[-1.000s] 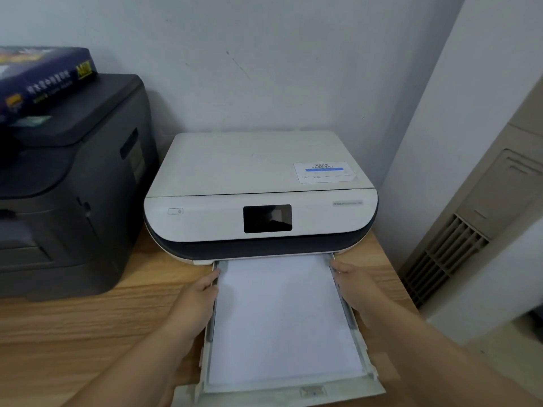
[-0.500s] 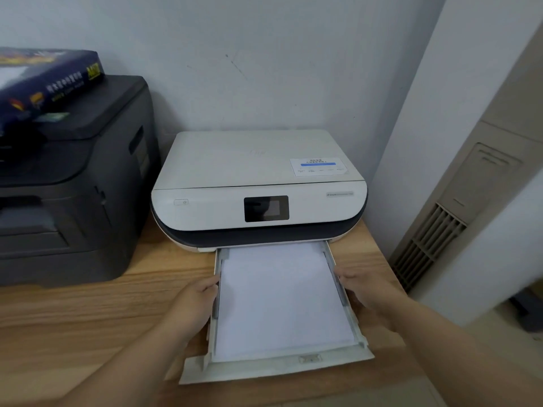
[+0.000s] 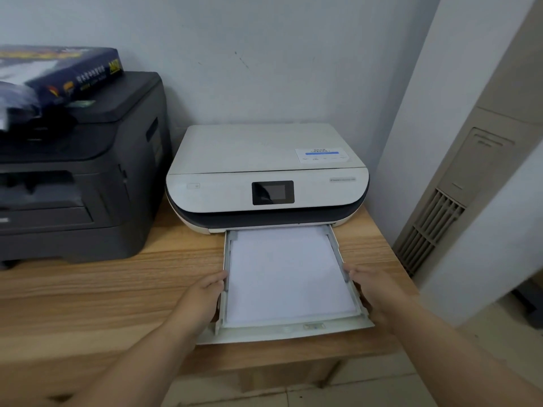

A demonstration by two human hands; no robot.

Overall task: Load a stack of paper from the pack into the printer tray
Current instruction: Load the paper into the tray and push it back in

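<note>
The white paper stack (image 3: 289, 274) lies flat in the pulled-out tray (image 3: 282, 333) of the white inkjet printer (image 3: 264, 148), so loading looks done (only pushing it home remains, I judge), with the left hand (image 3: 202, 298) and right hand (image 3: 371, 292) each clasping a side rail.

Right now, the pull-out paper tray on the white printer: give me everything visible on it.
The paper tray looks like off-white plastic. It is a shallow rectangular drawer with low side walls and a wider front lip bearing a small label. It is pulled out of the slot at the base of the white printer, level over the wooden desk, with its lip near the desk's front edge. A stack of white paper lies flat inside. The left hand holds its left wall, the right hand its right wall.
</note>
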